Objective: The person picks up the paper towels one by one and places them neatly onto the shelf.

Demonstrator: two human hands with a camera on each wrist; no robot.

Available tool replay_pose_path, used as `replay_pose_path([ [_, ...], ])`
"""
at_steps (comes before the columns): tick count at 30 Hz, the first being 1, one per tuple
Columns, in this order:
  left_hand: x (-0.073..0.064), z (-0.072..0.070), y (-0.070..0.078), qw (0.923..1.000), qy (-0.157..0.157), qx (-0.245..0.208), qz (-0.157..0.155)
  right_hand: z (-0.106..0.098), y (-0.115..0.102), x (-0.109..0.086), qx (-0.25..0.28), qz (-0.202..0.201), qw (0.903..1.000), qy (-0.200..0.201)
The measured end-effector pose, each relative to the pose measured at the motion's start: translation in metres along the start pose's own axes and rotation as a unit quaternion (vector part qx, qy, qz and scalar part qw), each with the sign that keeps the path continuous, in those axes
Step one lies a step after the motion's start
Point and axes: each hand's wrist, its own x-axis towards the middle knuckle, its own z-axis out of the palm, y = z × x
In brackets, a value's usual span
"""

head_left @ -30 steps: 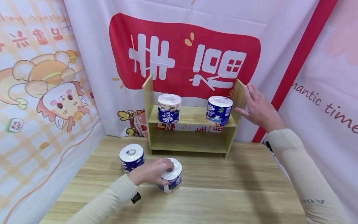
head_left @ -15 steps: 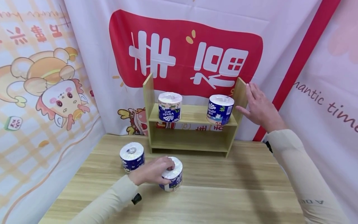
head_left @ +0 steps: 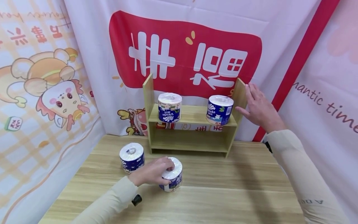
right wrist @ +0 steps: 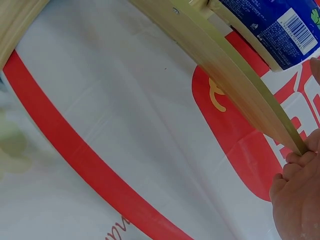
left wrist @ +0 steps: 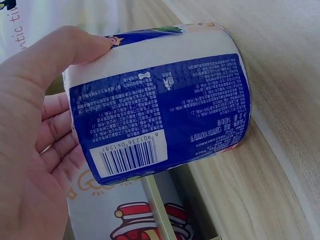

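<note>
In the head view my left hand (head_left: 153, 171) grips a toilet paper roll (head_left: 174, 180) low at the tabletop, fingertips in at its core. The left wrist view shows the thumb (left wrist: 82, 47) pressed on the wrapper of this roll (left wrist: 160, 110), near the barcode. My right hand (head_left: 261, 107) touches the top of the right side panel (head_left: 239, 99) of a small wooden shelf (head_left: 193, 143), fingers straight and thumb apart. Two wrapped toilet paper rolls stand on the upper board, a left one (head_left: 169, 107) with its print upside down and a right one (head_left: 220, 110).
Another toilet paper roll (head_left: 132, 158) stands on the wooden table (head_left: 223, 199), left of the held one. The shelf's left panel (head_left: 149, 102) rises opposite the right one. Behind hangs a printed cloth (head_left: 184, 56), with a checked cloth (head_left: 36, 124) along the left side.
</note>
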Motion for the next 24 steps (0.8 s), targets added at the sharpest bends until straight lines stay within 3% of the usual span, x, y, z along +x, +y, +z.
replay_pose_path([
  [24,0.0062,0.0056,-0.0016,0.9985,0.012,-0.012,0.052,-0.0008,0.0001,-0.0013,-0.011,-0.002,0.9999,-0.003],
])
